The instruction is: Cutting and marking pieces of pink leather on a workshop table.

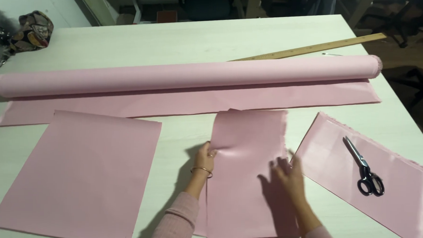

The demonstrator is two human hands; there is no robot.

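Note:
A narrow cut piece of pink fabric [246, 149] lies flat in the middle of the white table [186, 37], stacked on another pink piece beneath it. My left hand [205, 157] pinches its left edge, thumb on top. My right hand [289, 174] rests flat on its right edge, fingers spread and blurred. A long roll of pink fabric [185, 74] lies across the table behind, partly unrolled toward me.
A large cut pink rectangle [81, 170] lies at the left. Another pink piece [403, 189] at the right carries black-handled scissors [364, 168]. A wooden ruler [314, 47] lies behind the roll. A patterned bag [32, 30] sits at the far left corner.

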